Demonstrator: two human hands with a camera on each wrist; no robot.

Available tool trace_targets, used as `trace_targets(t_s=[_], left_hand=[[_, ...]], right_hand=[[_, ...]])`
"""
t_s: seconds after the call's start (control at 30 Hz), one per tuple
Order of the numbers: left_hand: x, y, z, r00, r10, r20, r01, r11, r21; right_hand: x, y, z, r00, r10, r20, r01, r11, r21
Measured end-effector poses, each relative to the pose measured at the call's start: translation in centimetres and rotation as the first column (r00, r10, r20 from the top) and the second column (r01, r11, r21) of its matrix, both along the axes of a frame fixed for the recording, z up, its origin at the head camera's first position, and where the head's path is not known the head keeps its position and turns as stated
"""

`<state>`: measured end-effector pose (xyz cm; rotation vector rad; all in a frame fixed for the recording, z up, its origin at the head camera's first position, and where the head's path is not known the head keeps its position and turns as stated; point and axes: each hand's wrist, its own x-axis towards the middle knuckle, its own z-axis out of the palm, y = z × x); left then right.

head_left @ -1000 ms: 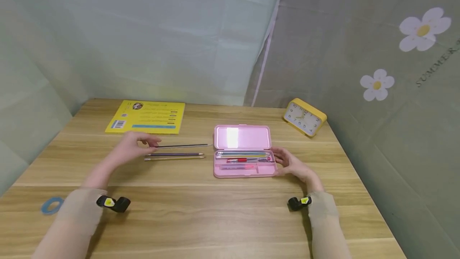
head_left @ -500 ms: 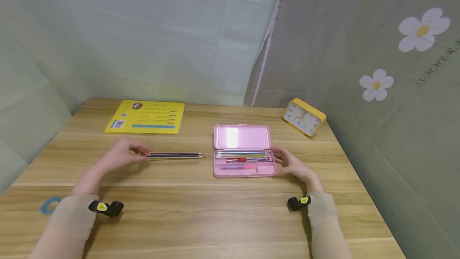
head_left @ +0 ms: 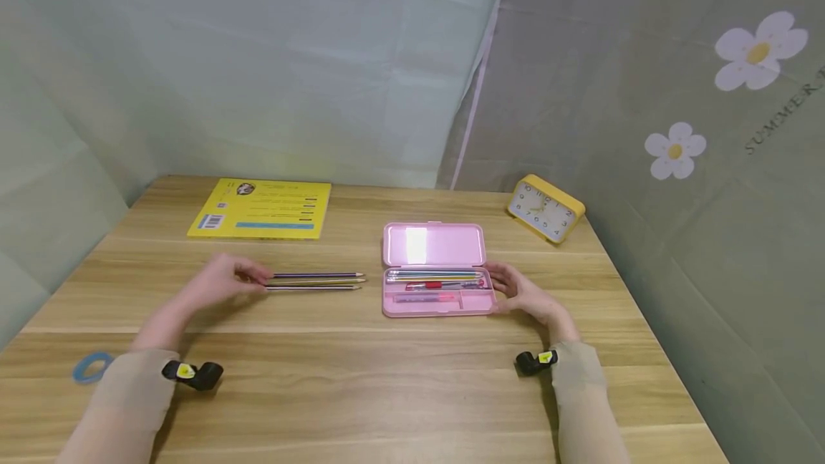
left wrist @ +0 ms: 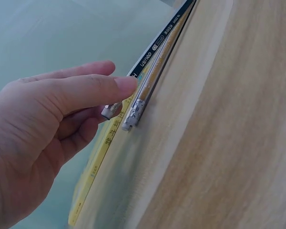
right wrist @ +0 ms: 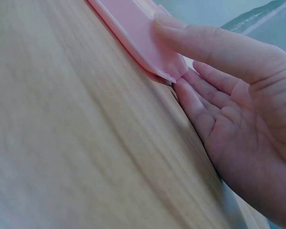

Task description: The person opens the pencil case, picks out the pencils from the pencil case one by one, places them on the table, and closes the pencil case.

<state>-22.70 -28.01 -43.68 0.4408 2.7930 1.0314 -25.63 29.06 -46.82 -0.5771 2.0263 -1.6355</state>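
In the head view my left hand (head_left: 225,281) is left of three pencils (head_left: 319,281) that lie side by side. The left wrist view shows its thumb and fingers pinching a dark pencil (left wrist: 157,45) close to its eraser end, with a gold-coloured pencil (left wrist: 155,74) right beside it. An open pink pencil case (head_left: 451,245) stands right of the pencils. My right hand (head_left: 525,296) holds its right end, thumb over the rim and fingers at the side wall. Inside the case lie several pencils (head_left: 435,274), a red-marked pen (head_left: 433,286) and a pink highlighter-like pen (head_left: 425,298).
A yellow book (head_left: 264,210) lies at the back left of the wooden table (head_left: 361,385). At the back right stands a yellow alarm clock (head_left: 544,210). A blue ring (head_left: 92,367), like a roll of tape, lies beside my left sleeve. Curtains hang behind the table.
My left hand has come back toward me and slightly left, bringing the dark pencil from behind the other two in alongside them. My right hand has stayed on the case.
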Motion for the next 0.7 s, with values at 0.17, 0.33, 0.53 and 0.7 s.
trace_targets(t_s=[0.17,0.33,0.53,0.7], left_hand=[[-0.11,-0.14,-0.31,1.0,-0.013,0.008,0.013,1.0,-0.009],[-0.19,-0.12,-0.5,1.0,-0.017,-0.006,0.017,1.0,-0.015],[-0.19,0.05,-0.61,1.0,-0.022,-0.017,0.022,0.999,-0.025],[-0.22,0.07,-0.85,0.999,-0.033,-0.04,0.031,0.999,-0.031]], right_hand=[[0.0,-0.08,0.12,1.0,0.005,-0.006,-0.005,1.0,-0.011],[-0.07,-0.05,0.03,1.0,0.013,-0.014,-0.013,1.0,-0.024],[-0.12,0.05,-0.11,1.0,0.013,-0.013,-0.013,1.0,-0.027],[-0.15,0.03,-0.14,1.0,0.012,-0.008,-0.012,1.0,-0.022]])
